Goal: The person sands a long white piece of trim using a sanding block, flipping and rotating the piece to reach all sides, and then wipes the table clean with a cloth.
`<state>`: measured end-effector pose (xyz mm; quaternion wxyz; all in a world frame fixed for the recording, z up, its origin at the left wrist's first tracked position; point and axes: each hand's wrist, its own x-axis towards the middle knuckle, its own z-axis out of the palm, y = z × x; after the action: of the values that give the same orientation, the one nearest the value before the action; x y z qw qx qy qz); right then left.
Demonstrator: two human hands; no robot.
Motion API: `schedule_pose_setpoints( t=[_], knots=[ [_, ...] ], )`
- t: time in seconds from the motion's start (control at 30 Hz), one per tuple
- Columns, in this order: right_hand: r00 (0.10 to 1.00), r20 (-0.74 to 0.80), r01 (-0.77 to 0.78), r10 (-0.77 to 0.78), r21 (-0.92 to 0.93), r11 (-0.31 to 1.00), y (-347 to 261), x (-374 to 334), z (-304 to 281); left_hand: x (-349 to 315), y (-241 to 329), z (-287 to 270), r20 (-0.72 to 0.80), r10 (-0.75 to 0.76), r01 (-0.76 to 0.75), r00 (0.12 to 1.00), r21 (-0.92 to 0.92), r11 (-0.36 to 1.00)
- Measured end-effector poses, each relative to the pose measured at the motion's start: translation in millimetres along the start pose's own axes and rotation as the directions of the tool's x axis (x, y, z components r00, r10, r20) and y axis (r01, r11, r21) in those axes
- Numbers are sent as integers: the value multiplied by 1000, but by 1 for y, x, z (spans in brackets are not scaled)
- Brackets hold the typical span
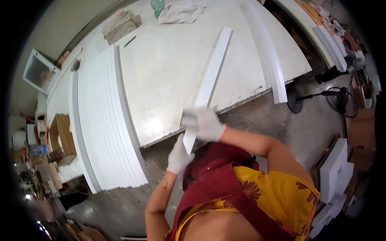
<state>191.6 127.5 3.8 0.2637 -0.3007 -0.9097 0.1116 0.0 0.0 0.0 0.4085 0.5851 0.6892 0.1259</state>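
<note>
A long white strip (214,66) lies slantwise on the white table, its near end sticking out past the front edge. My left hand (179,157), in a white glove, is closed around that near end from the left side. Just above it, my gloved right hand (209,123) lies across the strip, blurred by motion. Under its fingers is a dark grey, pad-like piece (188,119), pressed against the strip; its exact kind is too smeared to make out.
Several white strips (106,120) lie side by side at the left, overhanging the table (161,80). Another white profile (267,52) overhangs on the right. At the back are a white cloth (181,13) and a grey-brown block (122,27). A black fan (339,98) stands right.
</note>
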Motion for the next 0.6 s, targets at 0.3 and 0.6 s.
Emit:
schedule_pose_setpoints(
  t=[0.3,0.6],
  knots=[
    [809,402,-447,429,-52,893,80,68,-79,-133,-88,23,14,-218,216,976,-211,953],
    [799,-4,-455,601,-657,601,368,118,-121,-117,-36,-11,26,-333,332,943,-183,925]
  ],
)
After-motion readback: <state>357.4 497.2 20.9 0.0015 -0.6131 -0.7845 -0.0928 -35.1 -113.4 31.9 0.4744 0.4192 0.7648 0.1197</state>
